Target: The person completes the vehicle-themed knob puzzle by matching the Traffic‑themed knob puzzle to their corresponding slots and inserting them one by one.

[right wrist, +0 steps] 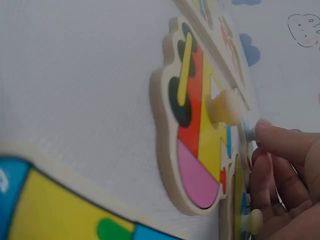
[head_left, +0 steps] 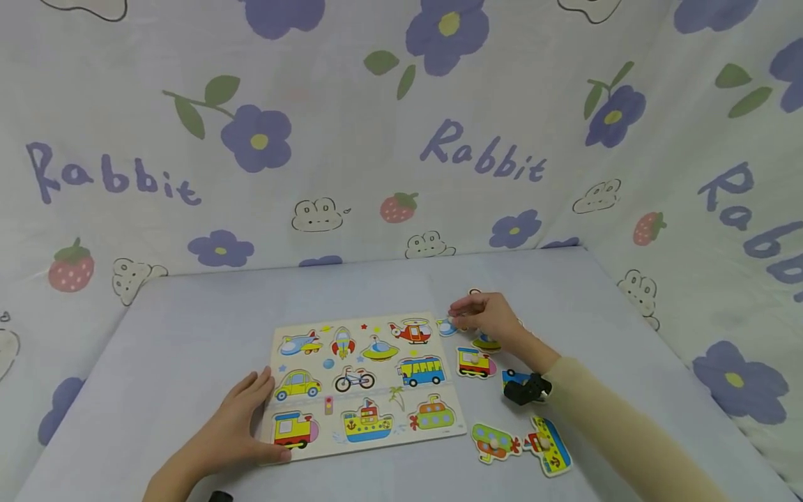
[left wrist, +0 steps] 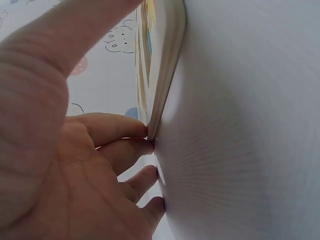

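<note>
A wooden puzzle board (head_left: 389, 387) with printed vehicles lies on the table. My left hand (head_left: 235, 422) rests against its left side, fingers along the edge and thumb at the near corner; in the left wrist view those fingers (left wrist: 125, 127) touch the board's edge. Beyond the board's far right corner, my right hand (head_left: 486, 317) pinches the knob of a blue puzzle piece (head_left: 446, 328), whose shape is partly covered. Close to that hand lie a flying saucer piece (head_left: 486, 342) and a train piece (head_left: 475, 362), the latter large in the right wrist view with its round knob (right wrist: 226, 107).
Under the right wrist, a black wrist camera (head_left: 527, 389) partly covers a bus piece (head_left: 511, 377). A submarine piece (head_left: 493, 442) and a ship piece (head_left: 552, 447) lie nearer on the right. Patterned cloth (head_left: 351, 153) hangs behind the table.
</note>
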Available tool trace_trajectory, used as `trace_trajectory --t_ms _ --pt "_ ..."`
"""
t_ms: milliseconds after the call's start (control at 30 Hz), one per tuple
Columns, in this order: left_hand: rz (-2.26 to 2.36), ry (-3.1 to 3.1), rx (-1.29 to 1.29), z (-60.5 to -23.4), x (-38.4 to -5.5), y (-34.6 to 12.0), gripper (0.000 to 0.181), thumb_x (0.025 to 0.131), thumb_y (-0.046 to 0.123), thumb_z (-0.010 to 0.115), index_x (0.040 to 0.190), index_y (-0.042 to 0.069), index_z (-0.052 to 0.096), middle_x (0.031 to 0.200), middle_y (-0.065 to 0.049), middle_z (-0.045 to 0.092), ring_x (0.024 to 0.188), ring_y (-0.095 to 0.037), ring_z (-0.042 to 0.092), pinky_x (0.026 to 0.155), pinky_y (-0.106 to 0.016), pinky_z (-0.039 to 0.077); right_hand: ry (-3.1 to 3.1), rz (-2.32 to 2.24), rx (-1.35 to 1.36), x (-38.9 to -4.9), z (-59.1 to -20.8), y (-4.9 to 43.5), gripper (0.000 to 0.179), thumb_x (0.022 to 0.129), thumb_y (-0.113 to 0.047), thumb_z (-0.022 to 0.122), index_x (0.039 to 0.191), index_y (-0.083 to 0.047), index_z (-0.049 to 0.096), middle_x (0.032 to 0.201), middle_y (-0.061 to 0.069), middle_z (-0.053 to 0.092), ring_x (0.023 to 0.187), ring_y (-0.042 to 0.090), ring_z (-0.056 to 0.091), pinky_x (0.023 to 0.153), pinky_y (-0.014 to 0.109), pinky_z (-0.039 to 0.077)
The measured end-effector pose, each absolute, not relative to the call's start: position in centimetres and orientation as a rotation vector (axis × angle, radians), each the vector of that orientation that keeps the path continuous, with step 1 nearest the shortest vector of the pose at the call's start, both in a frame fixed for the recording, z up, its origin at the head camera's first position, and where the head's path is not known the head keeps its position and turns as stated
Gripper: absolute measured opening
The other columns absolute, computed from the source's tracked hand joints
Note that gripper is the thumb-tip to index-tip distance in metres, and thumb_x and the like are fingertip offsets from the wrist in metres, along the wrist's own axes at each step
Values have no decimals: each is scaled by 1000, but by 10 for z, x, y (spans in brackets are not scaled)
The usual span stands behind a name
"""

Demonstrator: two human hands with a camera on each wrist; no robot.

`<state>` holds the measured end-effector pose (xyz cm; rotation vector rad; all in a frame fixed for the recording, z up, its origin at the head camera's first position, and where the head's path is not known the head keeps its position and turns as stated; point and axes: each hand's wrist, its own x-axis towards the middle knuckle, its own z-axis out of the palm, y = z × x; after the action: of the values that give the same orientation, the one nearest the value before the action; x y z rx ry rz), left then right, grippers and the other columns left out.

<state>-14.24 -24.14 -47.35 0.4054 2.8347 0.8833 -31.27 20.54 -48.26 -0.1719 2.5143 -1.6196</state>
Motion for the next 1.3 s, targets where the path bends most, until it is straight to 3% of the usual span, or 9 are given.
trace_trajectory --t_ms 233,967,1300 --pt "887 2820 376 -473 -142 -241 127 55 63 88 148 -7 36 158 -20 24 143 -44 12 108 -65 20 2497 -1609 -185 -314 -484 206 28 83 -6 79 110 -2 73 99 7 74 94 21 68 80 27 53" --pt "893 2826 377 -476 -143 -240 126 55 62 89 148 -7 37 158 -20 24 143 -44 13 108 -65 20 2677 -1509 -240 -318 -478 208 20 79 -8 84 97 -5 76 91 5 73 80 22 66 67 30 55" --pt "882 2835 387 -475 -142 -241 126 55 64 87 147 -7 37 158 -20 25 143 -44 14 108 -65 21 2392 -1885 -100 -303 -460 179 31 77 -11 86 104 -2 74 97 11 74 80 27 70 77 45 57"
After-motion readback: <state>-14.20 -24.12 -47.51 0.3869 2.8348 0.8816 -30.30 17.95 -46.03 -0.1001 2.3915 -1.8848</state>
